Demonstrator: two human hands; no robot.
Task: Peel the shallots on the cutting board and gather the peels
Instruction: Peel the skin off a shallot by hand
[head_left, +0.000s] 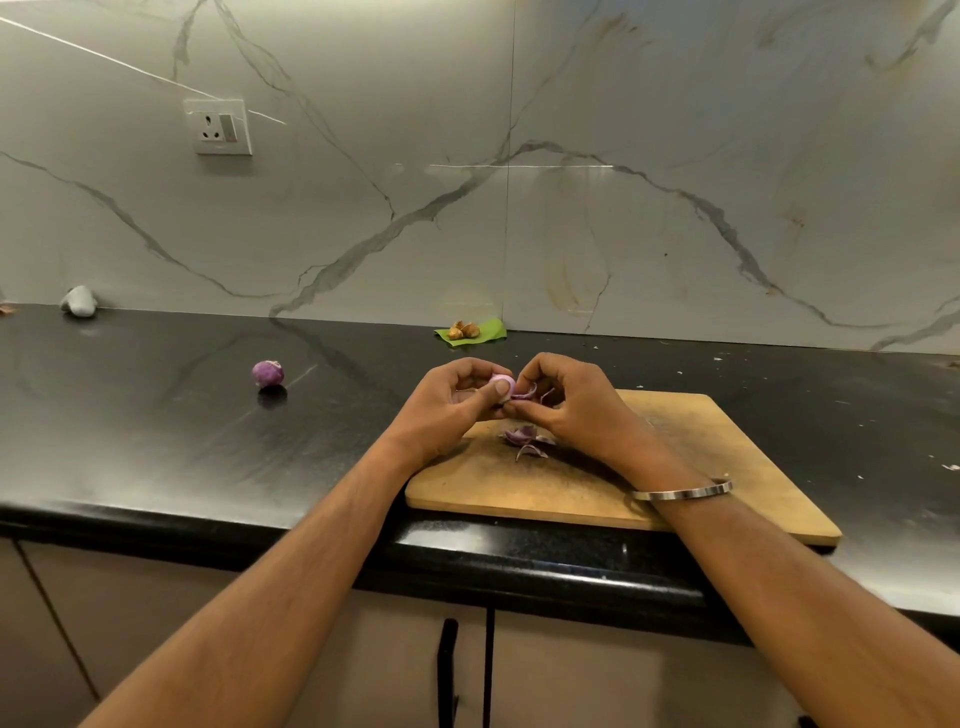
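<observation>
Black polished stone countertop (156, 441), glossy, reflecting the wall veins. Marble-pattern backsplash (675, 156), pale with grey and ochre veining, one vertical seam right of centre. White wall socket with switch (218, 127), upper left on the backsplash. Grey crumpled lump (79, 301) — far left, against the wall; material cannot be told. Green leaf piece (485, 331) at the wall's foot, bearing small brown husk-like bits (462, 329). Scattered pale flecks (680, 372) on the counter's right part. Beige cabinet doors (597, 675) below — one dark vertical handle (447, 670).
</observation>
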